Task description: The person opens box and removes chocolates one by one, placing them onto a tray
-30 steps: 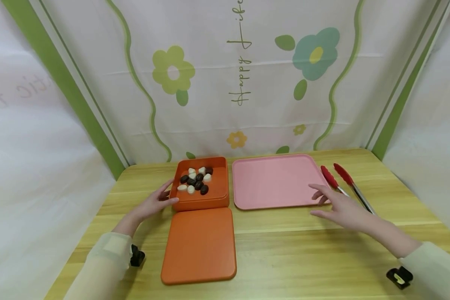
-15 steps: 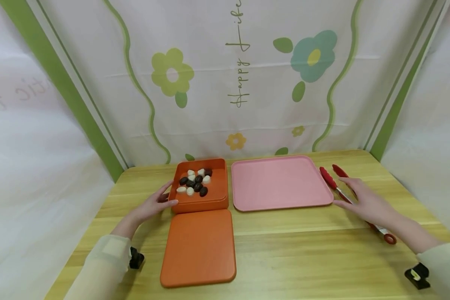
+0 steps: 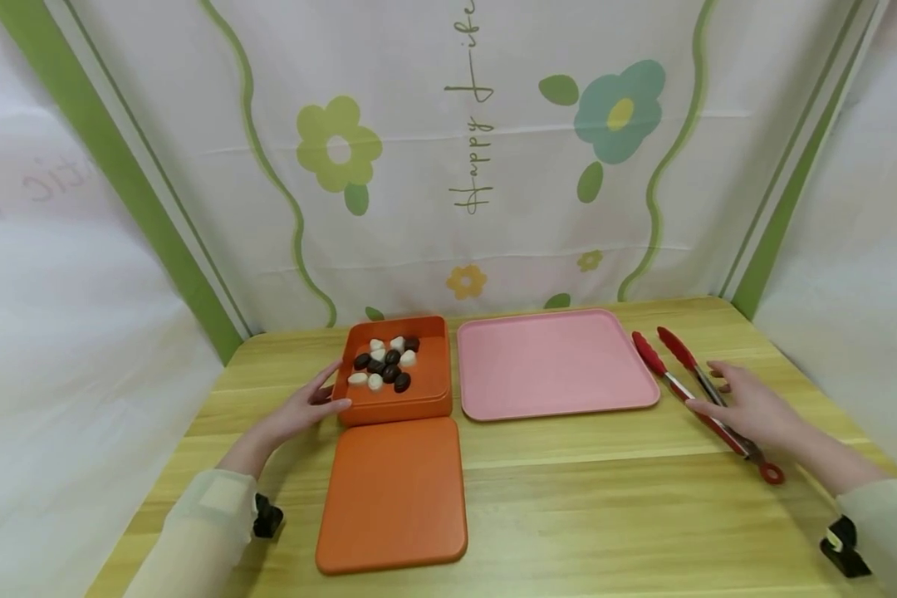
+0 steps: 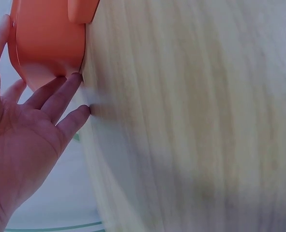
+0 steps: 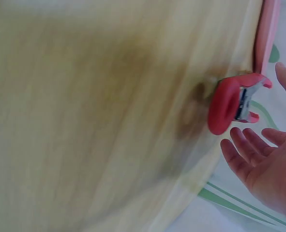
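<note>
In the head view my left hand (image 3: pixel 299 415) touches the left side of an orange box (image 3: pixel 396 413), thumb at the front corner and fingers spread along the wall. The left wrist view shows its fairly straight fingertips against the orange side. Inside the box lie several small dark brown and white pieces (image 3: pixel 402 382), some oval, some heart-like. My right hand (image 3: pixel 758 411) hovers beside the red-tipped metal tongs (image 3: pixel 727 436), thumb and fingers apart on either side of one arm. From the right wrist, the tongs' red ring end (image 5: pixel 225 106) shows close to the open fingers.
The flat orange lid (image 3: pixel 392 498) lies in front of the box. A pink tray (image 3: pixel 553 365) sits between box and tongs. Behind the wooden table (image 3: pixel 590 515) hangs a white curtain (image 3: pixel 523 232) with flower prints. Black wrist cameras sit under both cuffs.
My right hand has moved right from over the pink tray's edge, across the tongs, to their right side. My left hand stays at the box.
</note>
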Tool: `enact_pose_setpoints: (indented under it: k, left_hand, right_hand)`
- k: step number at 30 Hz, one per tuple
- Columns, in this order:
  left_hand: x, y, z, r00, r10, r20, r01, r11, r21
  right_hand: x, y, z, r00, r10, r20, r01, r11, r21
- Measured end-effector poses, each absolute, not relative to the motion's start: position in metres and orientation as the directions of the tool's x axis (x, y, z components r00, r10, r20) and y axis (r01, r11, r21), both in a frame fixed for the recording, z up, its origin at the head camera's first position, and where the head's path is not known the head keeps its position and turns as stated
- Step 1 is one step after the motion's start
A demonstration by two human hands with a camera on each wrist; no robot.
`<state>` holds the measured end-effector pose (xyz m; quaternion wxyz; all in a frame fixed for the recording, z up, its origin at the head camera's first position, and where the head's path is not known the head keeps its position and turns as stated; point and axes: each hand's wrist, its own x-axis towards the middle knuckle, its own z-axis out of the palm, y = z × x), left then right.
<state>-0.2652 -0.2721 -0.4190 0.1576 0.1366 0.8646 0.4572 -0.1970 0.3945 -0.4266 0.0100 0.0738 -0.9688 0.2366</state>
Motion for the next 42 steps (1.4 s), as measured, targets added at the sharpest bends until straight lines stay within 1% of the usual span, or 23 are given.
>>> enact_pose_setpoints:
  k: [7, 15, 22, 28, 32, 38, 42]
  left_hand:
    - [-0.264, -0.274, -0.420, -0.912, 0.385, -0.141, 0.093, 0.530, 0.843]
    - [-0.263, -0.275, -0.420, -0.909, 0.393, -0.143, 0.086, 0.510, 0.856]
    - [-0.265, -0.276, -0.424, -0.909, 0.393, -0.143, 0.088, 0.514, 0.854]
    - [-0.267, -0.275, -0.426, -0.913, 0.376, -0.159, 0.072, 0.532, 0.844]
    - [-0.267, -0.274, -0.424, -0.910, 0.385, -0.154, 0.083, 0.534, 0.841]
    - [-0.265, -0.273, -0.420, -0.910, 0.388, -0.150, 0.092, 0.540, 0.836]
    - [-0.266, -0.274, -0.419, -0.909, 0.388, -0.149, 0.091, 0.534, 0.840]
  right_hand:
    - [-0.204, 0.394, -0.434, -0.995, -0.100, 0.016, -0.094, 0.859, -0.503]
    - [-0.213, 0.394, -0.439, -0.994, -0.088, 0.065, -0.108, 0.890, -0.443]
    - [-0.215, 0.392, -0.441, -0.997, -0.055, 0.060, -0.075, 0.907, -0.415]
    - [-0.216, 0.394, -0.443, -0.994, -0.056, 0.095, -0.090, 0.908, -0.409]
    - [-0.215, 0.395, -0.442, -0.991, -0.059, 0.121, -0.104, 0.909, -0.404]
    - [-0.207, 0.396, -0.436, -0.990, -0.024, 0.138, -0.080, 0.904, -0.419]
    - [-0.206, 0.397, -0.428, -0.982, -0.007, 0.188, -0.088, 0.900, -0.426]
